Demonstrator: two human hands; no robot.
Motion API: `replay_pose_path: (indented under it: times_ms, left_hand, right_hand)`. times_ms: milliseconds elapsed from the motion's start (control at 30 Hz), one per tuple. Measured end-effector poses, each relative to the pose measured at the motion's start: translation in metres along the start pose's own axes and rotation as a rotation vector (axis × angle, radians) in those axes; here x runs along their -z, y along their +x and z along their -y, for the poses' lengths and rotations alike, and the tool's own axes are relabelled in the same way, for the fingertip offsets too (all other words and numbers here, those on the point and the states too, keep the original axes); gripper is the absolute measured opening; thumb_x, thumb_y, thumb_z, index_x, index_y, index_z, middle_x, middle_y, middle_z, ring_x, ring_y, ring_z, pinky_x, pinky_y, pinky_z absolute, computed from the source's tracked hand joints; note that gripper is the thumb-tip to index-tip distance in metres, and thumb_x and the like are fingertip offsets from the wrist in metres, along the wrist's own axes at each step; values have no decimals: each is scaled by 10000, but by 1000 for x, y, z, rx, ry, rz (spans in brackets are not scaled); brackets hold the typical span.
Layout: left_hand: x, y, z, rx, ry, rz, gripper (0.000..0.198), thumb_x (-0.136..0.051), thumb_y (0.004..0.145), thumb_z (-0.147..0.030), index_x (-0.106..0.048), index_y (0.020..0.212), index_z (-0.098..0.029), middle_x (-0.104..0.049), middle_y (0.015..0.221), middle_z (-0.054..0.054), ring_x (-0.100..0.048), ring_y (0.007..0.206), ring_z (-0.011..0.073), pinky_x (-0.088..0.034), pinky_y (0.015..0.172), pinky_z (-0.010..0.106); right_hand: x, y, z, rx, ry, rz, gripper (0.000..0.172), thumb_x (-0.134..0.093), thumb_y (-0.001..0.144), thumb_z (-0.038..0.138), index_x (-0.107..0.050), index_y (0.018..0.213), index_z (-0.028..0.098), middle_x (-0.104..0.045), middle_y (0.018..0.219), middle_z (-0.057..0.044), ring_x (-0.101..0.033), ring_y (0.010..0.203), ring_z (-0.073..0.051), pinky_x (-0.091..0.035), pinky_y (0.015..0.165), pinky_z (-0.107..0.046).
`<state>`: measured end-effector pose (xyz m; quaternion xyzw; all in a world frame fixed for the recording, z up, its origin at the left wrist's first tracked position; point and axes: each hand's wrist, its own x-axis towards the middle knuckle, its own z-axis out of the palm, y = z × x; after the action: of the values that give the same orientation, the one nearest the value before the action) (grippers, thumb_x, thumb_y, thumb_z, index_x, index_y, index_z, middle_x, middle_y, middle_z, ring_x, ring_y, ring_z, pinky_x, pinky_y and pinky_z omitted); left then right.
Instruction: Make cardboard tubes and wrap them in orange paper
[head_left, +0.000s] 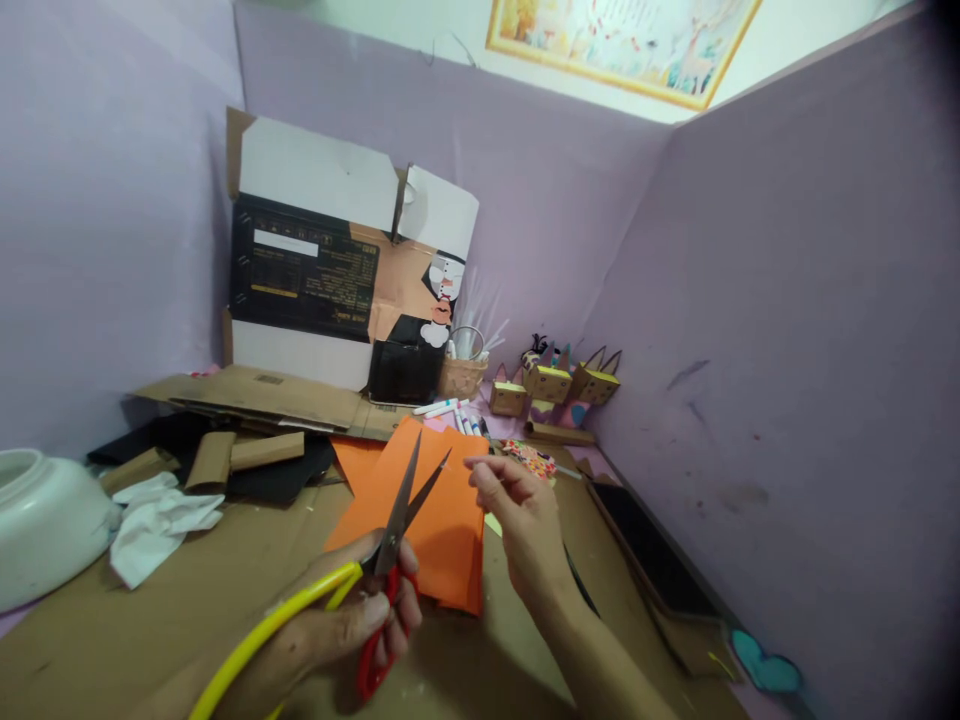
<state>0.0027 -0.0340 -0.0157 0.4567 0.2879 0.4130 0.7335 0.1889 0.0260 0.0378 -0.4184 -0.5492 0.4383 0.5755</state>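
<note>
My left hand (330, 625) is closed around a pair of scissors (396, 520) with one yellow handle and one red handle. Their blades stand apart and point up and away from me, above several orange paper sheets (442, 530). Just right of the blade tips is my right hand (521, 515), raised over the right edge of the orange sheets. Its thumb and index finger are pinched together; anything between them is too small to name. The blades and my left hand hide part of the paper.
Left stand a white pot (45, 530) and a crumpled tissue (161, 520). Behind are cardboard rolls (210, 462), an upright opened box (300, 270), markers (465, 422) and a basket (463, 378). Box figures (550, 385) sit back right; a dark tablet-like slab (652, 550) lies along the right wall.
</note>
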Motion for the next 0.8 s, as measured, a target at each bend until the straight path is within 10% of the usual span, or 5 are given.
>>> replay_pose_path:
  times_ms: [433,800]
  left_hand:
    - [-5,-1,9,-50,148,-7,381,-643,743,-503,-538,976,-220,-644,807,47,-606,620,147,-454,520,232]
    - [-8,-1,-4,138,33,158,355,-642,748,-483,-545,955,-211,-663,818,56,-636,618,157,-465,562,259]
  right_hand:
    - [-9,-1,-7,-195,184,30,165,-756,561,322,-706,620,176,-566,501,31,-374,445,-79,-299,459,-225]
    - [-7,-1,-8,-61,110,27,86,-587,611,228,-573,548,171,-453,471,52,-342,443,-82,-244,440,-223]
